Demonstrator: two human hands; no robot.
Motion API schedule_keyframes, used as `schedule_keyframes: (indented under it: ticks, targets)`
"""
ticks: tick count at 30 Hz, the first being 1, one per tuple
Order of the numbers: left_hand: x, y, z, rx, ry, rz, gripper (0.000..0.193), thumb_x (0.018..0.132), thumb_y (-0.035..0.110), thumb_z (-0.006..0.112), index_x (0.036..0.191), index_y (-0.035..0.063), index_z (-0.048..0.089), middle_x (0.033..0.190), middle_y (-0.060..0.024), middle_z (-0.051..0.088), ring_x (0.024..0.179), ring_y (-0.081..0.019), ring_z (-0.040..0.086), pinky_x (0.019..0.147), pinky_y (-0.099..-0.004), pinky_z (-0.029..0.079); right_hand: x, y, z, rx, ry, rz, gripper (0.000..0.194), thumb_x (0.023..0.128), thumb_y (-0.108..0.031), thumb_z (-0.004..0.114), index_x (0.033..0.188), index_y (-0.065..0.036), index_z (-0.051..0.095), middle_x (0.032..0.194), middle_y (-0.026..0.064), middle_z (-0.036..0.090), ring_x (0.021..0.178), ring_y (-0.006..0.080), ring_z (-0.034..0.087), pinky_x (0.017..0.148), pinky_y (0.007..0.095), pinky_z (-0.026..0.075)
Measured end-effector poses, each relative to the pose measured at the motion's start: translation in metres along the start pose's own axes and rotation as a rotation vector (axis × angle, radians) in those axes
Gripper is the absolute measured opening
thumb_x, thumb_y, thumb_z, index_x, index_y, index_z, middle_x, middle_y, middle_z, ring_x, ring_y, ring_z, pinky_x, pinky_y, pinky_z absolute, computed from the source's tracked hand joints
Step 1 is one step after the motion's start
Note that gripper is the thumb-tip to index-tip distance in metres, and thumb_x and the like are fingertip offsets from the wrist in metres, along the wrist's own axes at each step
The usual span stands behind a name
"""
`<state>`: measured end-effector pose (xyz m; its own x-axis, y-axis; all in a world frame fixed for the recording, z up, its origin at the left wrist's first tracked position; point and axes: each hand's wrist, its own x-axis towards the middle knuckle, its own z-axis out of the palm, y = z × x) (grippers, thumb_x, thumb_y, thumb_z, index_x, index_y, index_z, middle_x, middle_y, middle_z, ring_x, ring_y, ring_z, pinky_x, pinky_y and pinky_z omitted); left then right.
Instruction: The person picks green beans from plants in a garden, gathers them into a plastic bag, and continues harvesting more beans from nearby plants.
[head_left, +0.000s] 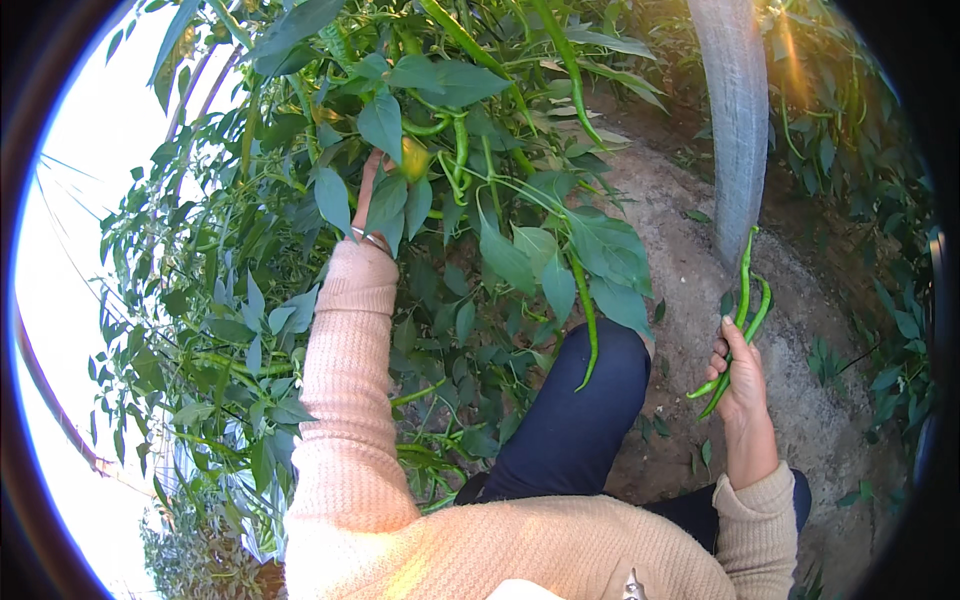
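Observation:
My right hand (742, 371) is closed round two long green chili peppers (744, 292), out over the bare soil at the right. My left hand (369, 191) reaches up into a leafy pepper plant (450, 82); leaves cover its fingers, so what they touch is hidden. Curled green peppers (460, 150) hang just right of that hand, beside a blurred yellow spot. A long green pepper (585, 322) hangs in front of my knee, and another long one (566, 64) hangs at the top.
A pale translucent strip (731, 120) runs down to the dirt path (675, 225). More pepper plants (900, 315) line the right side. Picked-looking green peppers (427, 457) lie low beside my left sleeve, partly under leaves. My bent knee (577, 405) is close to the foliage.

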<state>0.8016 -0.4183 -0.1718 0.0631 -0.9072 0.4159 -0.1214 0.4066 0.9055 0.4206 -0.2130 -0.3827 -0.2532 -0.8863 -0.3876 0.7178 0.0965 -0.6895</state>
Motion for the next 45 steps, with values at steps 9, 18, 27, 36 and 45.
schedule_keyframes:
  ticks: [9,18,27,36,45]
  targets:
    - [-0.016,-0.022,-0.041,0.502,0.07,0.58,0.03,0.091,0.008,0.054,0.12,-0.001,0.053,0.108,-0.0096,0.06,0.096,-0.0179,0.056,0.087,-0.0275,0.043,-0.004,-0.003,0.002,0.01,0.006,-0.007,0.022,0.088,-0.028,0.067,0.087,-0.012,0.052,0.068,-0.0041,0.043,0.05,0.0051,0.04,0.043,0.0212,0.037]
    - [-0.017,-0.001,-0.045,0.904,0.129,0.687,0.024,0.085,0.009,0.055,0.107,-0.0003,0.056,0.098,-0.0193,0.06,0.096,-0.036,0.057,0.083,-0.0396,0.044,-0.003,-0.003,0.003,-0.022,0.014,-0.005,0.021,0.088,-0.028,0.066,0.085,-0.013,0.051,0.067,-0.005,0.042,0.05,0.0046,0.039,0.043,0.0206,0.036]
    - [-0.011,0.01,-0.07,1.135,0.153,0.444,0.029,0.089,0.03,0.052,0.094,0.002,0.057,0.085,-0.025,0.062,0.079,-0.0463,0.056,0.07,-0.0485,0.045,-0.009,-0.004,0.006,0.002,-0.002,-0.008,0.021,0.088,-0.028,0.066,0.085,-0.014,0.051,0.067,-0.0052,0.043,0.05,0.0041,0.04,0.042,0.0197,0.036]
    - [-0.011,0.046,-0.069,1.446,-0.022,0.383,0.026,0.088,0.025,0.055,0.1,0.0025,0.062,0.084,-0.0199,0.066,0.079,-0.0344,0.064,0.071,-0.0407,0.048,-0.011,-0.006,0.004,-0.003,-0.021,-0.019,0.021,0.089,-0.028,0.065,0.085,-0.014,0.051,0.067,-0.0052,0.042,0.05,0.0043,0.039,0.043,0.0205,0.036]
    - [-0.012,0.024,-0.075,0.752,-0.12,0.144,0.037,0.092,0.03,0.056,0.111,-0.0012,0.058,0.098,-0.0152,0.066,0.09,-0.0241,0.062,0.082,-0.0334,0.045,-0.007,-0.004,0.003,-0.011,-0.018,-0.025,0.021,0.089,-0.028,0.065,0.086,-0.013,0.051,0.067,-0.0054,0.041,0.05,0.0042,0.038,0.043,0.0202,0.036]
